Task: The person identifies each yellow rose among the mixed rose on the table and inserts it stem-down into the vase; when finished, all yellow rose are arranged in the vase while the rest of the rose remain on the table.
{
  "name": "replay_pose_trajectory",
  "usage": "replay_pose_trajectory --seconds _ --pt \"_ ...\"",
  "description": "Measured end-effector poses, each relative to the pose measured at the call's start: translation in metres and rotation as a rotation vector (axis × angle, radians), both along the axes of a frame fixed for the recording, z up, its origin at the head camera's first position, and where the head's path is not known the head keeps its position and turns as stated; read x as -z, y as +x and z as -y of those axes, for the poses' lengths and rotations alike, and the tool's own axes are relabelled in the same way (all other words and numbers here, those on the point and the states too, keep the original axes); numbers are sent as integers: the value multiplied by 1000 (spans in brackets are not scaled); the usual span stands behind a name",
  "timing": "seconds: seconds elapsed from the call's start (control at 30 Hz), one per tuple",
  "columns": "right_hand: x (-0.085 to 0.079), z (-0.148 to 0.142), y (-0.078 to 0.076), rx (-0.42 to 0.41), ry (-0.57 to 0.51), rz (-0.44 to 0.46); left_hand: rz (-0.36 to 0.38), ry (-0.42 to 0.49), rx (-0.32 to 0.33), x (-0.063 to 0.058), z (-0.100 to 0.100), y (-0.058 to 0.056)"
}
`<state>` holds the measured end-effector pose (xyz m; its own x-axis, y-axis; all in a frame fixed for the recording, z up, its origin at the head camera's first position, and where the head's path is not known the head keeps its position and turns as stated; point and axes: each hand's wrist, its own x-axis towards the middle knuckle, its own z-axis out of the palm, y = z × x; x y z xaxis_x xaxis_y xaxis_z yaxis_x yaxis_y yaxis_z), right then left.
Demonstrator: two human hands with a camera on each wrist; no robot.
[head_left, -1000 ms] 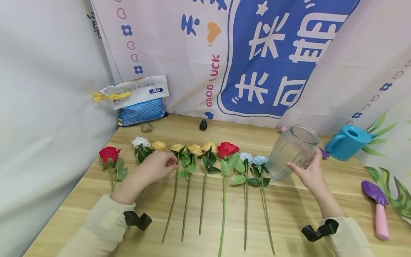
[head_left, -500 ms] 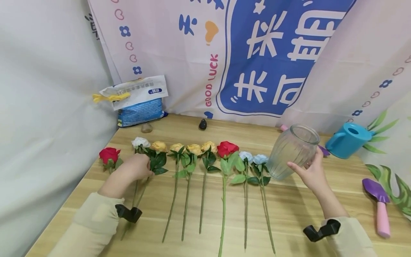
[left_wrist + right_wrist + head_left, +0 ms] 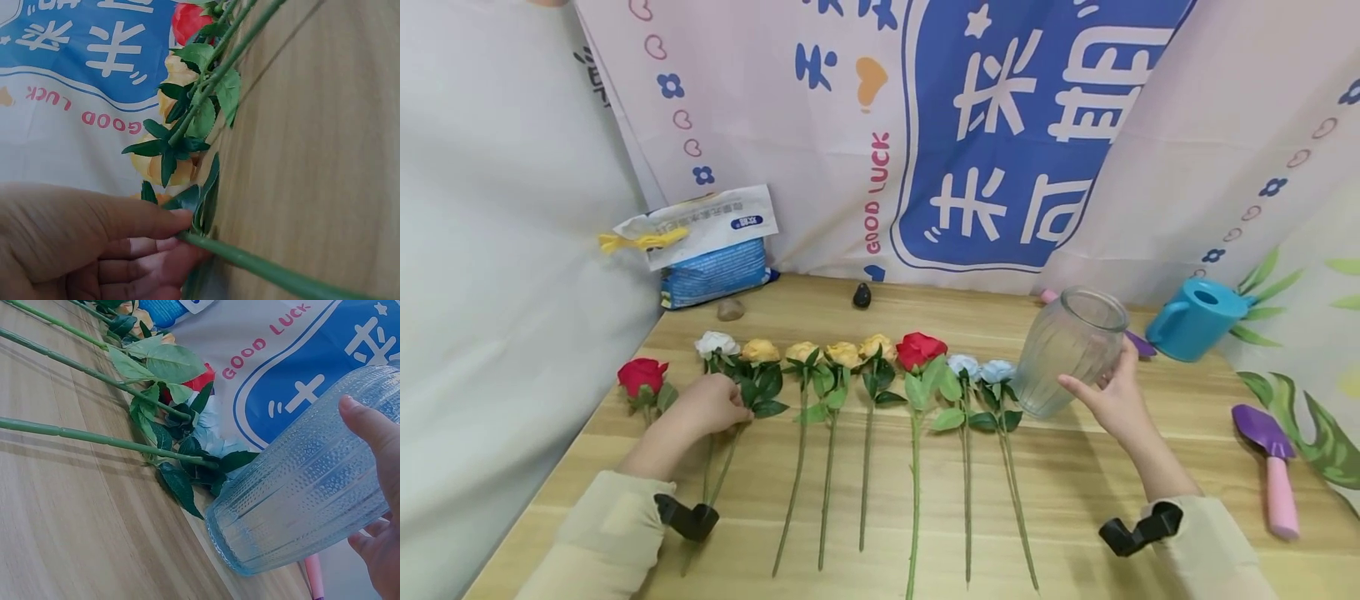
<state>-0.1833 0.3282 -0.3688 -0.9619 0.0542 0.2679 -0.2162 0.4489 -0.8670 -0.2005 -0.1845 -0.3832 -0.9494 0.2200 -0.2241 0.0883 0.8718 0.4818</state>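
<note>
In the head view my left hand (image 3: 709,406) is at the left of a row of artificial roses. Its thumb and fingertips pinch the green stem (image 3: 265,259) of the leftmost yellow rose (image 3: 761,351), just below the leaves. A white rose (image 3: 717,342) lies right beside it, its stem partly behind the hand. On the right, my right hand (image 3: 1112,400) grips a clear ribbed glass vase (image 3: 1060,358), thumb on the near side and fingers round the far side. The vase leans in view; whether its base touches the table cannot be told.
Red (image 3: 921,351), yellow and pale blue roses (image 3: 997,372) lie between the hands, stems toward me. Another red rose (image 3: 642,377) lies far left. A blue watering can (image 3: 1198,318), purple trowel (image 3: 1262,429), pebbles and a blue packet (image 3: 715,273) stand around the wooden table (image 3: 1097,533).
My left hand has moved left and slightly down from beside the yellow roses and now pinches the leftmost yellow rose's stem. The right hand keeps hold of the vase. The head view has shifted slightly.
</note>
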Motion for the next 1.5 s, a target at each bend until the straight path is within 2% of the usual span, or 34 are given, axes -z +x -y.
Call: replay_pose_trajectory --seconds 0.13,0.3,0.5,0.7,0.93,1.13,1.3,1.4,1.5 --pt "-3 1 -4 -3 -3 -11 12 45 -8 -3 3 -3" --pt "-6 3 -6 3 -6 -10 -17 81 -9 -16 6 -9" --pt "-4 2 -5 4 -10 -10 -75 109 5 -43 2 -12" --pt "-4 0 -3 7 -4 -25 -169 159 23 -78 -17 -19" --pt "-3 -2 -1 -7 18 -19 -281 190 21 -112 -58 -41" --pt "-2 -1 0 -25 31 -33 -350 272 62 -125 -106 -60" --pt "0 -1 0 -34 19 -37 -391 405 92 -139 -147 -71" --pt "1 0 2 -34 12 -40 -406 470 128 -156 -172 -75" --pt "1 0 3 -31 10 -43 -461 467 191 -178 -197 -75"
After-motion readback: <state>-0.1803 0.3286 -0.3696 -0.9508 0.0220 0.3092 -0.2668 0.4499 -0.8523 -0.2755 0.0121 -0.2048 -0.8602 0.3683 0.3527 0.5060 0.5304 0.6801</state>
